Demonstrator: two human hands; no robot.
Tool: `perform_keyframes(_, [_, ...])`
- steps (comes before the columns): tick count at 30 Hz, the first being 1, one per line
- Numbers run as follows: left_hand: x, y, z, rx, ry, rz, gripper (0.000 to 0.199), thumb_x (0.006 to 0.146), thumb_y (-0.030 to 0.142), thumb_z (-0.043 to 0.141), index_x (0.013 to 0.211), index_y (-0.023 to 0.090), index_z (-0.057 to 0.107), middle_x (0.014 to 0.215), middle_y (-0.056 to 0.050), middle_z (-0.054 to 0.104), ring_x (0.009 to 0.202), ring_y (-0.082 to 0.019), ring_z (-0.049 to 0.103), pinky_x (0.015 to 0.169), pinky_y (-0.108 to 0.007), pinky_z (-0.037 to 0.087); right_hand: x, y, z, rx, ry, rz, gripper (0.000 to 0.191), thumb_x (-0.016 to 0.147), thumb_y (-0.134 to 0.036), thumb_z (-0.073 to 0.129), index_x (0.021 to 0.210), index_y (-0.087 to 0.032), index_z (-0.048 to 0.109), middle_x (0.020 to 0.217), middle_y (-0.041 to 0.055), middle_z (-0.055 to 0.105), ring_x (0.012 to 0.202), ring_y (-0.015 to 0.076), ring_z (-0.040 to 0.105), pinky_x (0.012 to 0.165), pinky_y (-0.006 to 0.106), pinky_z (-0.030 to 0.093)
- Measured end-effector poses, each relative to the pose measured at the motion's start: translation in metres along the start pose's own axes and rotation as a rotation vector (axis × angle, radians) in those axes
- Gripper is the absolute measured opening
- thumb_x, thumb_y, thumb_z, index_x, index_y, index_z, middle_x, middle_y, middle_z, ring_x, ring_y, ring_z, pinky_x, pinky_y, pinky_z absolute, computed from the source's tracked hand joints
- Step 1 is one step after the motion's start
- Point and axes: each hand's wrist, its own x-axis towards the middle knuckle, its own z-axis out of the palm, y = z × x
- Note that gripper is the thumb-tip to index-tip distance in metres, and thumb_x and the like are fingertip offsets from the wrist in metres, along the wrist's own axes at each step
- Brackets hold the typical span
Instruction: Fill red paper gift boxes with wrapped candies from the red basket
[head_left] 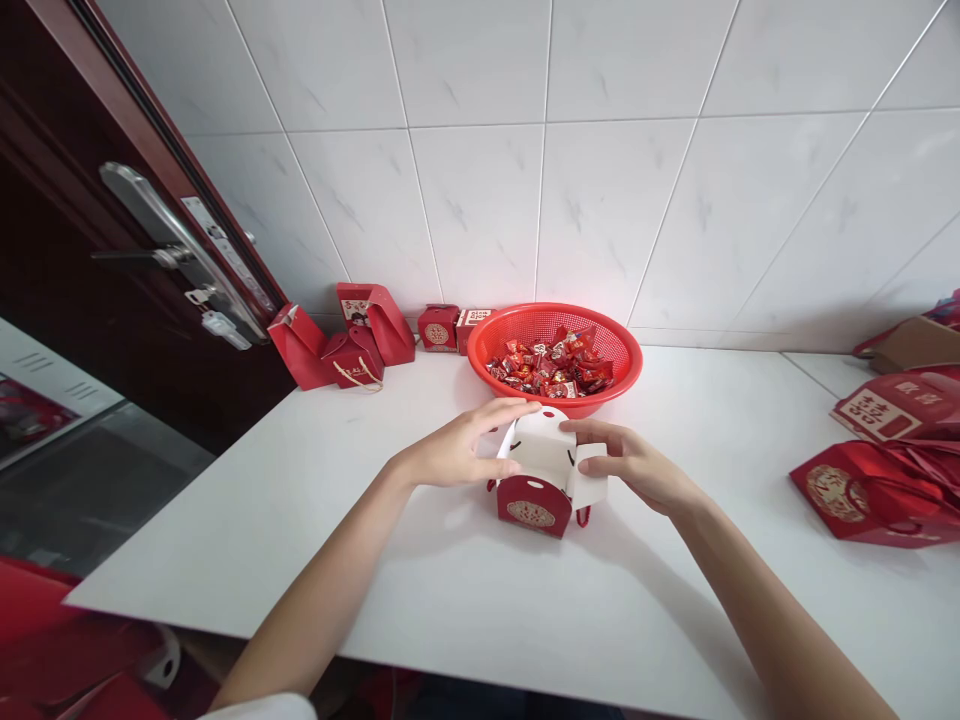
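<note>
A small red cardboard gift box with a white inside and a gold emblem stands on the white table, its top flaps up and apart. My left hand grips the box's left side, thumb at the near edge and fingers reaching to the far flap. On the other side my right hand holds the right white flap between thumb and fingers. Bits of red cord show at both sides of the box. Just behind it sits a red plastic basket with many wrapped candies in it.
Several red boxes stand at the back left, and two small boxes are beside the basket. Flattened red boxes lie at the right. A tiled wall closes off the back; a dark door is at left.
</note>
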Motion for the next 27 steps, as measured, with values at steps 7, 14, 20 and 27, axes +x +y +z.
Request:
perform_keyframes(7, [-0.009, 0.008, 0.008, 0.113, 0.097, 0.139, 0.032, 0.092, 0.016, 0.058, 0.115, 0.028, 0.077, 0.14, -0.003, 0.067, 0.138, -0.025, 0.055, 0.108, -0.041, 0.052, -0.001, 0.0, 0.005, -0.017, 0.012, 0.002, 0.059, 0.069, -0.028, 0.074, 0.127, -0.021, 0.068, 0.124, 0.0091, 0.07, 0.105, 0.0269, 0.069, 0.088, 0.041, 0.058])
perform_keyframes(14, [-0.012, 0.015, 0.003, 0.139, 0.105, -0.058, 0.063, 0.076, 0.059, 0.08, 0.128, 0.025, 0.072, 0.144, -0.01, 0.064, 0.132, -0.033, 0.059, 0.108, -0.043, 0.051, 0.0, 0.004, 0.01, 0.013, 0.017, -0.011, 0.061, 0.069, -0.031, 0.076, 0.128, -0.02, 0.068, 0.121, 0.0101, 0.071, 0.1, 0.0273, 0.071, 0.083, 0.041, 0.058])
perform_keyframes(20, [-0.018, 0.012, -0.002, 0.208, 0.018, -0.05, 0.064, 0.083, 0.059, 0.074, 0.137, 0.027, 0.066, 0.153, -0.01, 0.055, 0.138, -0.031, 0.054, 0.111, -0.044, 0.047, 0.0, 0.005, 0.013, 0.013, 0.026, -0.005, 0.059, 0.069, -0.029, 0.074, 0.127, -0.021, 0.068, 0.125, 0.0088, 0.07, 0.099, 0.0271, 0.072, 0.08, 0.039, 0.059])
perform_keyframes(27, [-0.018, 0.022, 0.004, 0.372, 0.004, 0.278, 0.025, 0.097, 0.041, 0.064, 0.112, 0.027, 0.078, 0.132, -0.007, 0.071, 0.143, -0.032, 0.049, 0.125, -0.059, 0.021, 0.001, 0.007, 0.011, -0.047, 0.061, -0.049, 0.056, 0.071, -0.031, 0.074, 0.126, -0.022, 0.07, 0.118, 0.0071, 0.071, 0.1, 0.0259, 0.069, 0.082, 0.039, 0.058])
